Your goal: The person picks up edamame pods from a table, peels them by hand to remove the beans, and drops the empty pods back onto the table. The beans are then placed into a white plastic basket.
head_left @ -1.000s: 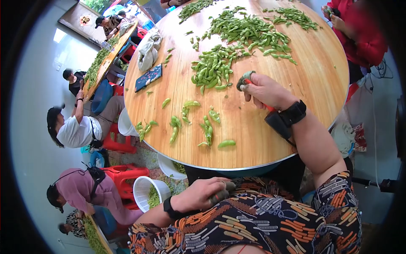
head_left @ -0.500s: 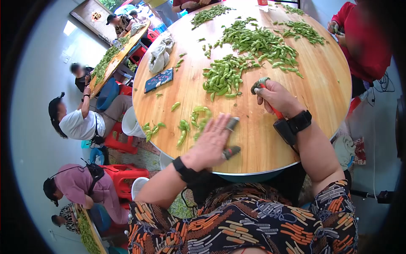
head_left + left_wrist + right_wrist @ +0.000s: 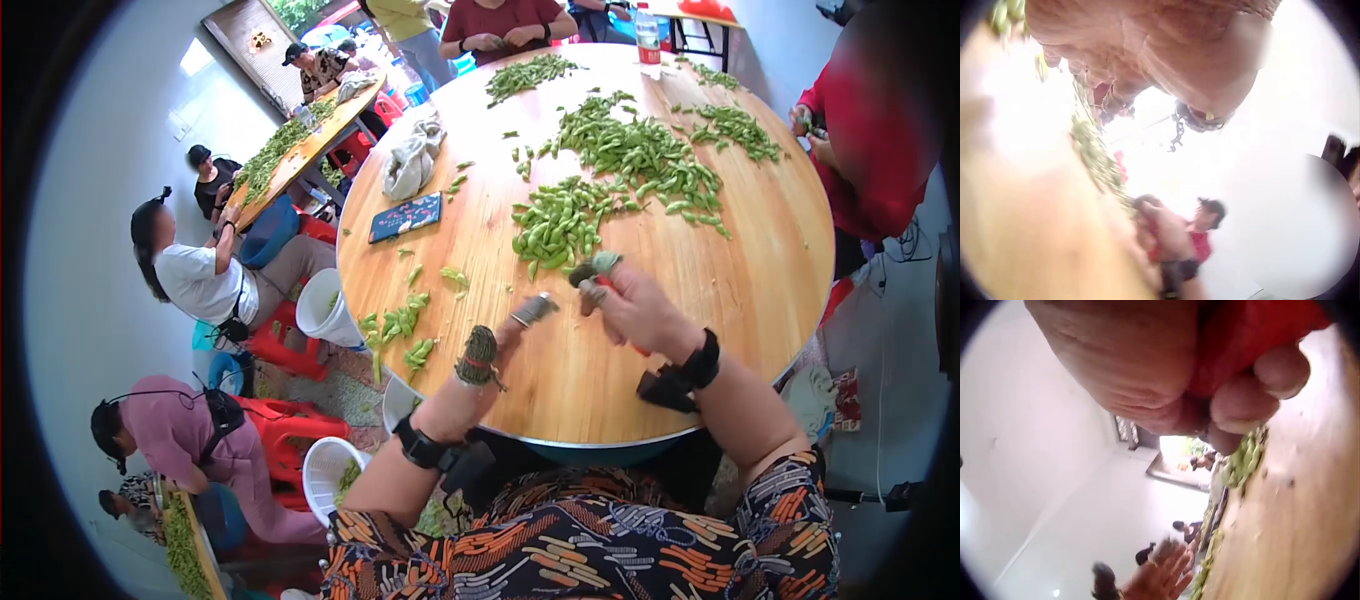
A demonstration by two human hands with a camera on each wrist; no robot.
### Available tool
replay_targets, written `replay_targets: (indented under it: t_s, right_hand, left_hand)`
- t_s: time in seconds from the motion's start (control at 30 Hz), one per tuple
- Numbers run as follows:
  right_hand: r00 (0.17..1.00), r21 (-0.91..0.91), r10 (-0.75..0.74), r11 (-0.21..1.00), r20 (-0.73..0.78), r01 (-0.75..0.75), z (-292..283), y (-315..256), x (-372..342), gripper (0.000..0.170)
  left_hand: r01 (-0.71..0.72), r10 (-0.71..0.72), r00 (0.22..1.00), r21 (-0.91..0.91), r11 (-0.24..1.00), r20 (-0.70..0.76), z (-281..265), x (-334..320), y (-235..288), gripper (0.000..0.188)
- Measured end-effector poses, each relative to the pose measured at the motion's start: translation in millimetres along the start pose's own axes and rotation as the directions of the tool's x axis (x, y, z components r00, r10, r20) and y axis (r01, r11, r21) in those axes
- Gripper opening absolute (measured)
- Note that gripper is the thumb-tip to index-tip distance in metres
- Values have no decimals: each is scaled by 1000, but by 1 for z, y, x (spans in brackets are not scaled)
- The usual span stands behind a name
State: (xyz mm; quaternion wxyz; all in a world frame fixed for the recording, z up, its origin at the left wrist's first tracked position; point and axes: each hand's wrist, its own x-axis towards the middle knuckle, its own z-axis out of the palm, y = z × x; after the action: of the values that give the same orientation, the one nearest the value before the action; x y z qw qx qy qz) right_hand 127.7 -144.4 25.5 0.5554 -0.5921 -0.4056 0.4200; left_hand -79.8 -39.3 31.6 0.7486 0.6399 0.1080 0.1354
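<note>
My left hand [image 3: 506, 345] is turned on edge over the near part of the round table [image 3: 560, 390], fingers extended. Wraps cover its thumb [image 3: 478, 352] and one finger [image 3: 535, 309]; it holds nothing. In the right wrist view, the spread left hand [image 3: 1154, 575] shows wrapped tips. Beside the near pile of green soybean pods [image 3: 560, 225], my right hand [image 3: 643, 308] has its fingers curled round a red handle [image 3: 1232, 353]. The tool's working end is hidden. Wraps cover its thumb and a fingertip too. A small group of pods [image 3: 400, 322] lies left of my left hand.
Larger pod heaps [image 3: 640, 145] spread farther back. A dark patterned flat case [image 3: 405, 218] and a grey cloth [image 3: 412, 160] lie at the left. A bottle [image 3: 648, 38] stands at the far edge. White baskets [image 3: 325, 310] sit below the table's left rim. People sit around.
My left hand rose from my lap, passed flat over the loose pods, then turned on edge. Pods that lay before me are now gathered farther left. The right hand keeps its grip.
</note>
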Motion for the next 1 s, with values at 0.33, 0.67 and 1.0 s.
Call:
replay_targets:
  t_s: [0.33, 0.67, 1.0]
  right_hand:
    - [951, 13, -309, 951, -19, 309, 17, 3, -14, 15]
    - [995, 7, 90, 996, 49, -90, -1, -31, -21, 17]
    - [923, -567, -369, 739, 112, 364, -6, -29, -21, 31]
  left_hand:
    - [44, -47, 998, -78, 996, -31, 52, 32, -17, 83]
    - [-431, 443, 881, 671, 603, 168, 41, 41, -18, 85]
    - [229, -19, 962, -774, 590, 271, 6, 41, -20, 56]
